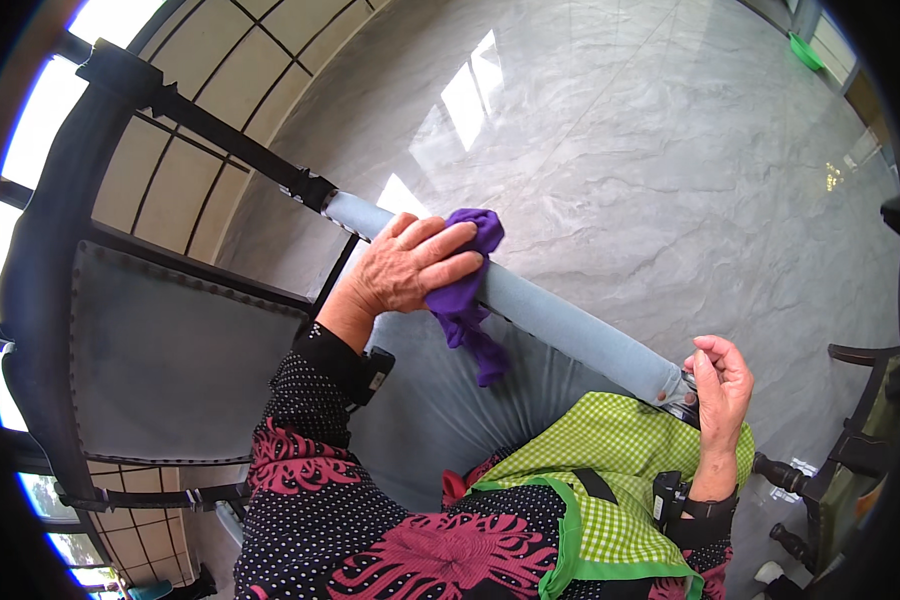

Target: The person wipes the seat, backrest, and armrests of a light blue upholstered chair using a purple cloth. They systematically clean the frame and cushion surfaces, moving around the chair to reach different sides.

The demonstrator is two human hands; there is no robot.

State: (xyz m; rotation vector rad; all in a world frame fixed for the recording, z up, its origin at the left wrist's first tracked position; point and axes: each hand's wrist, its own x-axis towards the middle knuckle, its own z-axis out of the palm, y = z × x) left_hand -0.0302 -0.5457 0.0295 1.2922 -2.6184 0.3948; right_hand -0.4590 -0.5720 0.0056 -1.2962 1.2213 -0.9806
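Observation:
My left hand (420, 262) presses a purple cloth (457, 292) onto the padded light-blue armrest (570, 315) of a dark wooden chair. Part of the cloth hangs down over the grey seat (420, 405). At the armrest's near end, my right hand (724, 390) is raised beside the studded edge, fingers bent and nothing seen in them. Whether it touches the armrest's end I cannot tell. A green checked apron (615, 442) lies over my lap.
The chair's tall dark frame and grey padded back (187, 360) rise at the left, near windows and a tiled wall. Other dark wooden furniture (855, 442) stands at the right, with part of a shoe (769, 573) below. A green basin (805, 51) sits far off.

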